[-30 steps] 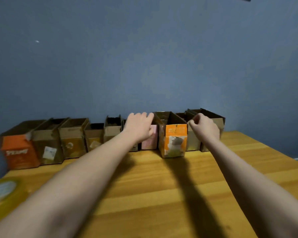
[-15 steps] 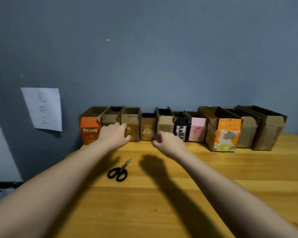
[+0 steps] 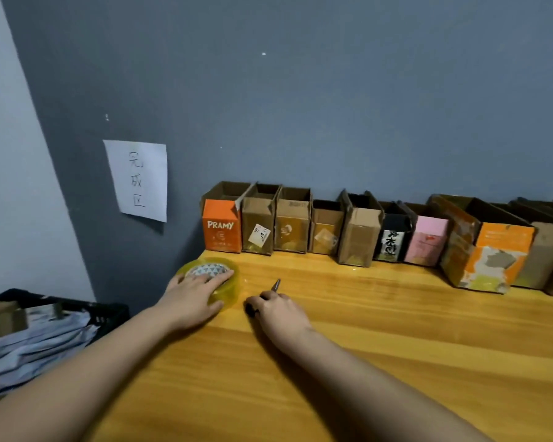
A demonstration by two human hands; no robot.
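Note:
My left hand (image 3: 193,296) lies on top of a roll of clear yellowish tape (image 3: 229,287) at the table's far left corner, fingers spread over its patterned core and thumb along its side. My right hand (image 3: 280,314) is curled round the black handles of a pair of scissors (image 3: 275,286), whose blade tip points away toward the wall. A row of several open cardboard boxes (image 3: 359,232) stands along the wall, from an orange one marked PRAMY (image 3: 221,229) on the left to brown ones at the right.
The wooden table (image 3: 396,362) stretches toward me and to the right. A paper sign (image 3: 138,180) is stuck to the blue wall. Left of the table, lower down, a black crate (image 3: 109,314) holds flattened packaging.
The view swung left along the box row. My left hand moved from the boxes down onto the tape roll. My right hand dropped to the scissors and closed on their handles.

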